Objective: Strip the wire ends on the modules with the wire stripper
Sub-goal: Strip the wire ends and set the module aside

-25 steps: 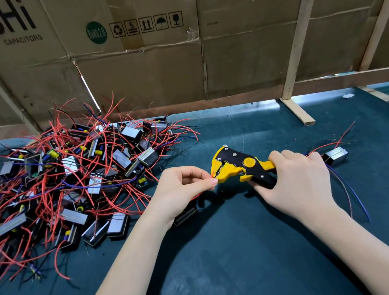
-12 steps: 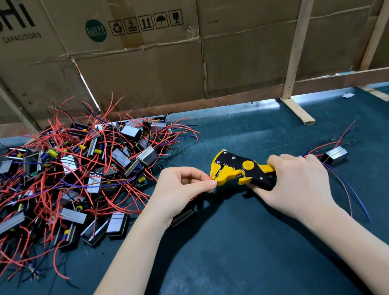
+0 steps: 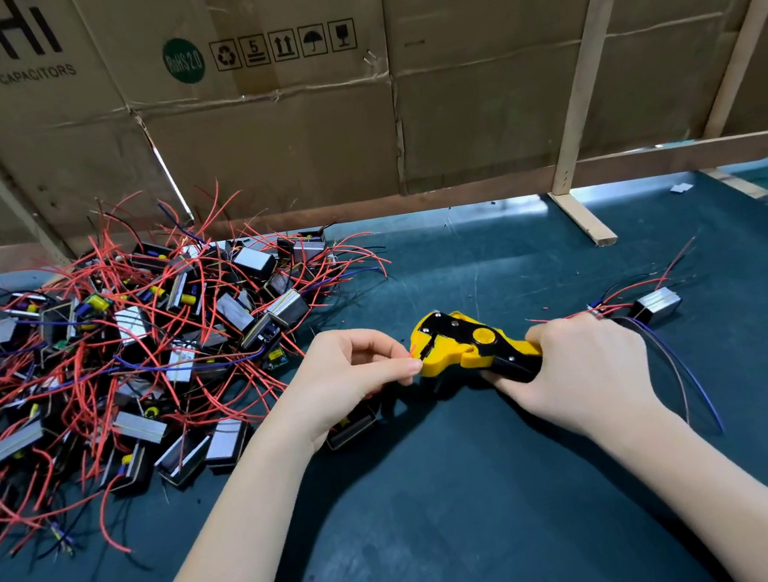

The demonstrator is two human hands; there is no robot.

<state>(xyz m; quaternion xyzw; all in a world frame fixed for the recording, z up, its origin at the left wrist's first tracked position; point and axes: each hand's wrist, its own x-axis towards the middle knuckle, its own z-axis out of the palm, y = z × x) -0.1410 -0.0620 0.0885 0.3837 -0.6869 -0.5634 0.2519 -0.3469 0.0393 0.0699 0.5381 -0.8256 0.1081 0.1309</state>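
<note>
Right hand [image 3: 585, 368] wrapped round the handles of the yellow-black wire stripper [image 3: 471, 344], held just above the green mat [image 3: 461, 508]. Left hand [image 3: 346, 379] pinches a red wire end [image 3: 412, 350] at its head. Module pile [image 3: 126, 356] sits left, one module [image 3: 656, 305] right

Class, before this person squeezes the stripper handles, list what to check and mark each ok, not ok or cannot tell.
1. Right hand grips the yellow-and-black wire stripper by its handles: ok.
2. Left hand pinches the thin red wire end at the tool's mouth: ok.
3. Wire seated fully between the blades: cannot tell.
4. Module being worked on, a black box under the left hand, rests on the dark green mat: ok.
5. Fingertips clear of the blades: cannot tell, they sit very close.
</note>
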